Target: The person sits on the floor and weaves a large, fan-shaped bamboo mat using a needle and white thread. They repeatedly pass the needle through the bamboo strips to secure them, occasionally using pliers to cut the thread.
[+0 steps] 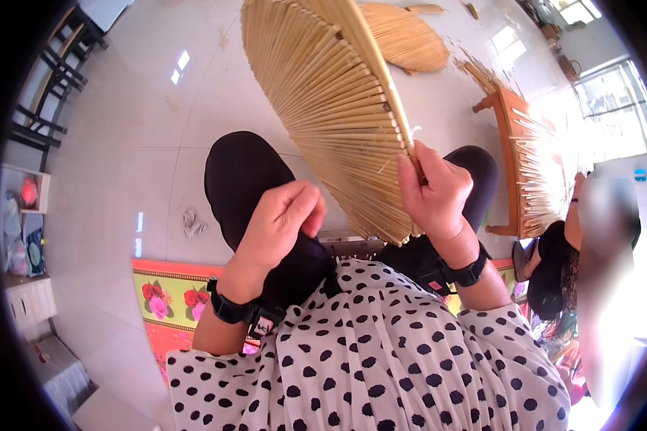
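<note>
A large panel of pale straw stalks (323,93), laid side by side and bordered by a thick rim, stands tilted over my lap. My right hand (438,190) grips its right rim, thumb on the stalk face and fingers curled round the edge. A short bit of white thread (416,131) sticks out just above that hand. My left hand (284,219) hovers over my left knee, apart from the panel, its fingers curled and pinched together. Whatever it may hold is hidden or too small to name.
Another straw panel (402,36) lies on the tiled floor ahead, with loose stalks (482,72) beside it. A wooden bench (510,158) at right bears more stalks. Another person (561,266) sits at far right. Black stools (57,65) and shelves (25,223) stand left; a crumpled scrap (192,223) lies nearby.
</note>
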`<state>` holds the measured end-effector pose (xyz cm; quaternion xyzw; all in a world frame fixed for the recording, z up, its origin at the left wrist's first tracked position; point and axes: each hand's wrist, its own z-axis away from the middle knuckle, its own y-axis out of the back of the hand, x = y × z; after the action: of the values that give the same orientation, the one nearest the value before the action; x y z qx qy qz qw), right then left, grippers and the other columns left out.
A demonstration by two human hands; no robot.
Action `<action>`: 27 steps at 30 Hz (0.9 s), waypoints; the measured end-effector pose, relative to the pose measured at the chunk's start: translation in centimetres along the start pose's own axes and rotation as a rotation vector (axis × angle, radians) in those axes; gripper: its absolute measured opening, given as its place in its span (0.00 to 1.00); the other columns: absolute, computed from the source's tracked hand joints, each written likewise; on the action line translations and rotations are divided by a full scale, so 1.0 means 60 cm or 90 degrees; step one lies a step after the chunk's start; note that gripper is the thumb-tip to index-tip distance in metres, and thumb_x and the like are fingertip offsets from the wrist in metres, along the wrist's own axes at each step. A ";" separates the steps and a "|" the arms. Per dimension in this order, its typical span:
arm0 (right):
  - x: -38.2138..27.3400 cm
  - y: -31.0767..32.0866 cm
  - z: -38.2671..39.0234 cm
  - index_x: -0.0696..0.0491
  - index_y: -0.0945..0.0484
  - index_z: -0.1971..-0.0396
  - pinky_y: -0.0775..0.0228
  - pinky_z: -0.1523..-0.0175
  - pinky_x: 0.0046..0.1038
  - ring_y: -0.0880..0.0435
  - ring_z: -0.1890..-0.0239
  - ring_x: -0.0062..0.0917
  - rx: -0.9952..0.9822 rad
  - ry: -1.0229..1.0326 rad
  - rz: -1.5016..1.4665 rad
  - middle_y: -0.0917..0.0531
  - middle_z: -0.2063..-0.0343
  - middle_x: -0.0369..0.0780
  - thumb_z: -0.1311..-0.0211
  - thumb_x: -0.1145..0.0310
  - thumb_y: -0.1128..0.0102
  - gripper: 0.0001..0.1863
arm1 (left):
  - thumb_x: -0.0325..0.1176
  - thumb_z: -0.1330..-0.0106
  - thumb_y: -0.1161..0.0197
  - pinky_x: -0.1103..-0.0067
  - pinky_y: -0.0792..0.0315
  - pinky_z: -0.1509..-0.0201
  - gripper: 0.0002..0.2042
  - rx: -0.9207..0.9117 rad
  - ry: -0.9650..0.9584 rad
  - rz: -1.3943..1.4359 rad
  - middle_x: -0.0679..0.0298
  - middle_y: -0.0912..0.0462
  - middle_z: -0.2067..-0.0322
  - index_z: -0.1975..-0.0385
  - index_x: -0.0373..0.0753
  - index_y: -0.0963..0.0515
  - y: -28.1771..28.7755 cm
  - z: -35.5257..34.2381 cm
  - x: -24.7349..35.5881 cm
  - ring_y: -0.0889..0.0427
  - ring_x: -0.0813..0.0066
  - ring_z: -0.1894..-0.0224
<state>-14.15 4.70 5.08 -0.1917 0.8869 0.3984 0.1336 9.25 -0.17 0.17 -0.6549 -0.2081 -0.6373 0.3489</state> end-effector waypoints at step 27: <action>0.077 -0.009 -0.027 0.55 0.16 0.59 0.25 0.61 0.21 0.15 0.68 0.19 -0.051 -0.081 0.202 0.12 0.70 0.36 0.34 0.52 0.40 0.20 | 0.32 0.36 0.43 0.60 0.25 0.51 0.11 0.819 0.739 -0.553 0.48 0.30 0.53 0.58 0.35 0.29 0.018 0.559 -0.612 0.24 0.48 0.53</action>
<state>-18.16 2.03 3.95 -0.0288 0.8793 0.4607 0.1169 29.45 29.64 -34.16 0.2120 -0.5365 -0.6988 0.4229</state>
